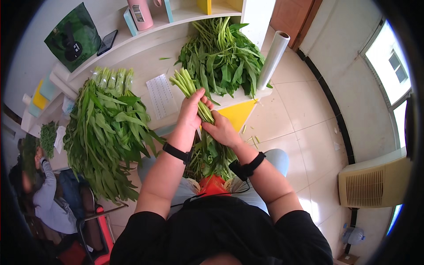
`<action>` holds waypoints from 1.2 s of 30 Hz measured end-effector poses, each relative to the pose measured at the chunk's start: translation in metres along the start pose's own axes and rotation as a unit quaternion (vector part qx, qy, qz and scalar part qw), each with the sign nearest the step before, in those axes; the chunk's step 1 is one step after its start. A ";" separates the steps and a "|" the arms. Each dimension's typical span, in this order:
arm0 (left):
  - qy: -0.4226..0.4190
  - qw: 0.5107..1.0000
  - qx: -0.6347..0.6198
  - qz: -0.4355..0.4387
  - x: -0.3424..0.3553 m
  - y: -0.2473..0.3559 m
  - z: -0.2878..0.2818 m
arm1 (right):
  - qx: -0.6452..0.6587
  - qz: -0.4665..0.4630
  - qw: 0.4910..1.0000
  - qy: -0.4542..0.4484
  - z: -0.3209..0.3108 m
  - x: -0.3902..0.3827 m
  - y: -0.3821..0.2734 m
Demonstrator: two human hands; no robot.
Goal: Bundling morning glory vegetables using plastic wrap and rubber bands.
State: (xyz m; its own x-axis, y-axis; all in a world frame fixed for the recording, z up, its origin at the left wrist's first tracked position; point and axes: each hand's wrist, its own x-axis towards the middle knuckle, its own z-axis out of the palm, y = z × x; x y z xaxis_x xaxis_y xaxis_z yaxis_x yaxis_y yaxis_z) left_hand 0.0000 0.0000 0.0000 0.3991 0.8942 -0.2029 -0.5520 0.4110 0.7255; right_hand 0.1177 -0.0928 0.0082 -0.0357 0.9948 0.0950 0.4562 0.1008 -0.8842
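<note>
Both my hands are wrapped round a bunch of leafy green stems (183,81), which looks like water spinach. The pale cut ends point away from me and its leaves hang down between my knees. My left hand (192,108) grips the upper stems; my right hand (223,128) closes round them just below. Beyond the bunch lies a big loose pile of the same greens (225,59) on the white table. At the left, several wrapped bunches (108,117) lie side by side, leaves drooping over the table edge. A sheet of white labels (161,96) lies between.
A roll of clear film (274,59) stands upright at the table's right corner. The shelf (176,18) at the back carries a pink bottle (140,14). A red container (213,185) sits between my legs. Another person (55,203) sits at the far left. Stem scraps (254,140) litter the floor.
</note>
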 end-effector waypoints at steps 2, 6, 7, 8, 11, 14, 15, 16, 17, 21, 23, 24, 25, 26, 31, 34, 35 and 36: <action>-0.008 1.000 -0.003 0.005 0.001 0.011 0.004 | -0.006 0.016 1.000 -0.008 -0.005 0.008 -0.014; -0.031 0.999 -0.010 0.036 0.001 0.030 0.017 | 0.015 0.009 1.000 0.003 -0.005 0.037 -0.012; -0.032 0.999 -0.011 0.038 0.001 0.030 0.015 | 0.013 0.007 1.000 0.003 -0.005 0.041 -0.013; -0.045 0.998 -0.001 0.049 0.001 0.028 0.014 | 0.001 0.013 1.000 0.009 -0.006 0.045 -0.015; -0.038 0.997 0.004 0.066 0.000 0.025 0.013 | -0.012 0.040 0.999 -0.001 -0.005 0.054 -0.014; -0.020 0.998 -0.006 0.061 0.011 0.026 0.005 | -0.027 0.031 0.998 -0.038 -0.004 0.062 -0.014; -0.023 0.998 -0.011 0.063 0.013 0.027 0.003 | -0.032 0.030 0.998 -0.038 -0.007 0.066 -0.016; 0.013 0.999 -0.015 0.047 0.015 0.028 0.000 | -0.086 -0.006 0.992 -0.093 -0.011 0.069 -0.019; 0.050 0.998 -0.018 0.030 0.016 0.029 -0.004 | -0.138 -0.042 0.978 -0.148 -0.014 0.073 -0.021; 0.023 0.994 -0.104 0.022 0.018 0.021 -0.019 | -0.207 -0.082 0.974 -0.032 -0.070 0.120 -0.034; -0.001 0.997 -0.083 0.009 0.014 0.013 -0.024 | -0.222 -0.114 0.957 0.148 -0.093 0.148 -0.040; -0.026 0.998 -0.058 0.017 0.012 0.009 -0.022 | -0.317 -0.119 0.927 0.162 -0.106 0.162 -0.039; -0.051 0.998 -0.032 0.028 0.009 0.008 -0.019 | -0.320 -0.120 0.926 0.162 -0.111 0.173 -0.037; -0.061 0.997 -0.027 0.030 0.005 0.008 -0.017 | -0.379 -0.110 0.905 0.158 -0.114 0.181 -0.035; -0.079 0.996 -0.023 0.022 -0.002 0.012 -0.023 | -0.582 -0.038 0.811 0.034 -0.102 0.210 -0.024; -0.098 0.992 -0.078 0.001 -0.002 0.011 -0.028 | -0.547 -0.077 0.832 0.050 -0.111 0.230 -0.032; -0.097 0.992 -0.082 0.002 -0.002 0.011 -0.030 | -0.508 -0.099 0.853 0.071 -0.115 0.237 -0.041; -0.117 0.989 -0.093 0.006 -0.001 0.010 -0.029 | -0.451 -0.128 0.876 0.113 -0.125 0.242 -0.048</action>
State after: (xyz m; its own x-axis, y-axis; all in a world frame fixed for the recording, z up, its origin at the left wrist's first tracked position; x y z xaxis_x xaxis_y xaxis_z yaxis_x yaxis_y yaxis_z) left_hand -0.0271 0.0085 -0.0117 0.5383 0.8424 -0.0225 -0.6734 0.4461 0.5895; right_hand 0.1980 0.1418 0.1312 -0.1092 0.9028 0.4159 0.9798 0.1683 -0.1083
